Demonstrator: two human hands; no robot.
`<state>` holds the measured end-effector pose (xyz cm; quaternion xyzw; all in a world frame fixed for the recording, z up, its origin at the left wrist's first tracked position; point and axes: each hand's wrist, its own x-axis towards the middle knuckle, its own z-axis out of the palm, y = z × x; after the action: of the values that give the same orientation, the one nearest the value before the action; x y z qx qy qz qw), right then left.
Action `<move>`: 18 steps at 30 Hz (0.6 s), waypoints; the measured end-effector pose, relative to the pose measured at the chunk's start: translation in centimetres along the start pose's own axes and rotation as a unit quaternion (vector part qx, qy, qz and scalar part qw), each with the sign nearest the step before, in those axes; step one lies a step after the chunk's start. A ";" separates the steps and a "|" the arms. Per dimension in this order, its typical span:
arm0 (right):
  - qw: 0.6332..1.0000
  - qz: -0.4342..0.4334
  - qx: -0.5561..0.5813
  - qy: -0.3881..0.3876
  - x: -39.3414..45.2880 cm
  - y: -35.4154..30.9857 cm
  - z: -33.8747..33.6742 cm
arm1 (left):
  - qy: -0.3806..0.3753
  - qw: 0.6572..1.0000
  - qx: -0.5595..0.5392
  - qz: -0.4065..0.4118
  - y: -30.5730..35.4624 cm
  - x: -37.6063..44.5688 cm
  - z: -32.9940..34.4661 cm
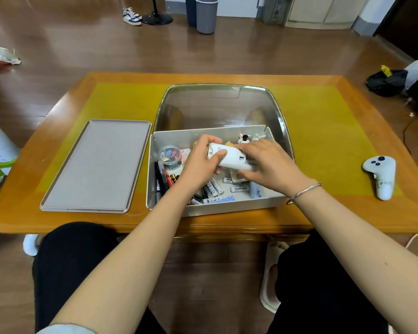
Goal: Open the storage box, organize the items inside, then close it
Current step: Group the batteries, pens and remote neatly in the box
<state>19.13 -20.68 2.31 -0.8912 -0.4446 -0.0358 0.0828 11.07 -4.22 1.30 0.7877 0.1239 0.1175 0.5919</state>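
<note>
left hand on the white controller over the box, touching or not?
Touching. The head view shows the left hand gripping the white controller, thumb across its near face, fingers curled over the far end. The right hand holds its other end.

glossy wooden table, matt grey plastic tray, clear glossy lid.

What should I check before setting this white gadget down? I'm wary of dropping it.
1. Left hand grips the white gadget: ok.
2. Right hand holds its other end: ok.
3. Box lid open, clear of the hands: ok.
4. Bare floor in the box for the gadget: not ok, batteries and pens scattered.
5. Tray beside the box free as a spare spot: ok.
6. What lies under the hands: cannot tell.
</note>
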 end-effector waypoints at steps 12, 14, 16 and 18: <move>0.950 0.304 -0.001 0.078 0.2 2.3 1.4 | 0.199 0.905 0.375 -0.037 -5.2 -1.1 -7.5; 0.950 0.302 -0.032 0.077 0.4 2.1 1.6 | 0.179 0.910 0.363 -0.088 -6.1 -1.6 -8.6; 0.951 0.300 -0.042 0.063 0.5 2.1 1.6 | 0.148 0.937 0.289 -0.127 -6.9 -1.9 -8.9; 0.954 0.291 -0.038 0.051 0.5 2.3 1.7 | 0.131 0.966 0.173 -0.143 -7.2 -2.1 -8.7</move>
<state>21.25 -21.32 0.49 -0.9815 -0.1590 -0.0721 0.0783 5.79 4.84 -3.32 0.8300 0.3298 0.1106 0.4361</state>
